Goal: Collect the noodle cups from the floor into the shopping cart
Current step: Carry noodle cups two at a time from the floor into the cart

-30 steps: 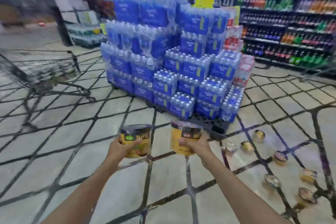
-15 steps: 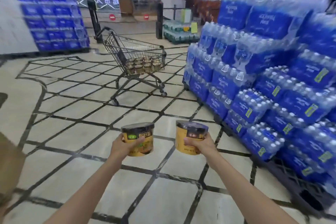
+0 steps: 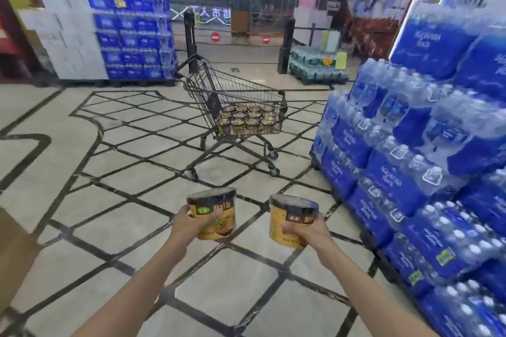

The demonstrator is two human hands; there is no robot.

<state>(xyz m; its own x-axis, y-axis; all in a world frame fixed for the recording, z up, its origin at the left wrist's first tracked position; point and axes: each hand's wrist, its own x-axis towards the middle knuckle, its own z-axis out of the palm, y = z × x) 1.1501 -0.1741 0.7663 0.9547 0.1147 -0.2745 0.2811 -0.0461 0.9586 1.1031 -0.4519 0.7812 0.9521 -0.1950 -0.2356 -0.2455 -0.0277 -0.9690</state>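
Two noodle cups at lower centre: left hand [image 3: 189, 227] grasps one cup [image 3: 213, 213], right hand [image 3: 308, 231] the other cup [image 3: 290, 223]; one shopping cart [image 3: 235, 107] at centre holds more.

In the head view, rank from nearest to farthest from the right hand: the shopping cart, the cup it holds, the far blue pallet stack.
1. Cup, gripped in the right hand.
2. Shopping cart, ahead, centre.
3. Far blue pallet stack, back left.

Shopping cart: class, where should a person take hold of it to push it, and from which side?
Grip the handle bar at the cart's far-left end. It is the raised end, opposite the basket's narrower front, so come round from behind it.
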